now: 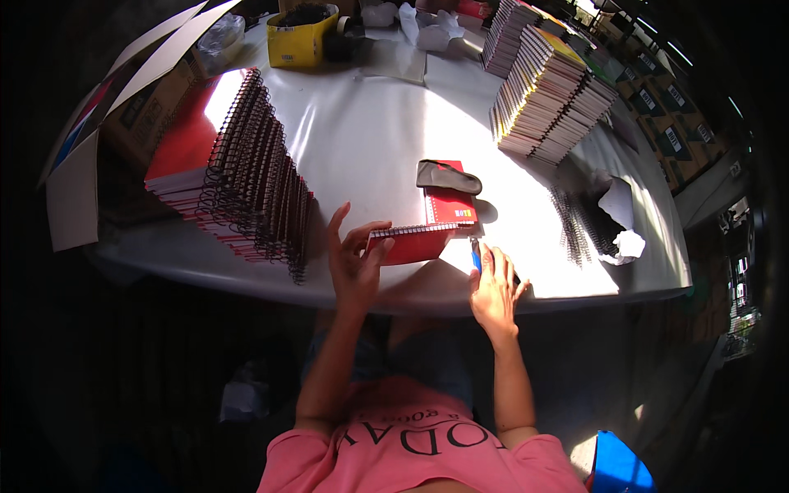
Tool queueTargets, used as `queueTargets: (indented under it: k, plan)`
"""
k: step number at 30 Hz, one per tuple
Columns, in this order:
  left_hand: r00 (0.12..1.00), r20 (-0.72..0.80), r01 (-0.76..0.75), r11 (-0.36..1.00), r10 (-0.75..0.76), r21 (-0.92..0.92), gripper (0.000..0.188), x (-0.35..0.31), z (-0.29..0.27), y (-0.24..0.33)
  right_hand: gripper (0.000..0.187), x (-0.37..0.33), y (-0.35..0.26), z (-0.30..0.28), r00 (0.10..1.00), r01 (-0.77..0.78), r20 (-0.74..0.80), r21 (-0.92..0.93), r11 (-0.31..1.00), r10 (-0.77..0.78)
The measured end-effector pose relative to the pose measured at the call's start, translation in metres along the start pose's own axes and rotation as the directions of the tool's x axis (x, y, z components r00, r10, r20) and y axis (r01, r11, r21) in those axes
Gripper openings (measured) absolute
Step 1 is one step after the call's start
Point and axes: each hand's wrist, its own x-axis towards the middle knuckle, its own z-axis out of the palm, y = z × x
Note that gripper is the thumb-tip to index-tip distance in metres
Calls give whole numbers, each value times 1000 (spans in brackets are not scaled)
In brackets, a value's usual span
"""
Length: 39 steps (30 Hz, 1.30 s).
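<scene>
A small red notebook is tilted up near the table's front edge, a row of binding loops or holes along its upper edge. My left hand grips its left end, thumb on the near face and fingers behind. In my right hand is a blue-handled tool, its metal tip at the notebook's right corner; its exact kind is too small to make out. Just beyond lies another red notebook, flat, with a dark, flat, rounded object across its far part.
A tall stack of red notebooks with black coils stands at left beside an open cardboard box. Stacked notebooks rise at far right; black coils and crumpled white paper lie nearer. A yellow box sits at the back.
</scene>
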Motion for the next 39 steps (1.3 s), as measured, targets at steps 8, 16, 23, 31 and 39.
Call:
queueTargets:
  k: [8, 16, 23, 31, 39]
  plan:
    - [986, -122, 118, 993, -115, 17, 74, -5, -2, -14, 54, -17, 17, -17, 997, 61, -44, 50, 997, -59]
    - [981, -145, -115, 987, 131, 112, 77, -12, 9, -1, 41, -25, -54, -84, 939, 340, -255, 593, 730, -231]
    - [972, -120, -180, 966, 204, 184, 80, -14, 16, 8, 37, -24, -91, -97, 896, 439, -261, 390, 810, -360]
    - [967, -54, -231, 951, 247, 207, 80, -20, 10, 5, 34, -23, -98, -104, 917, 399, -174, 401, 825, -359]
    - [946, -43, -313, 940, 321, 133, 71, -21, 13, -1, 39, -19, -70, -84, 756, -507, 377, 854, -115, -535]
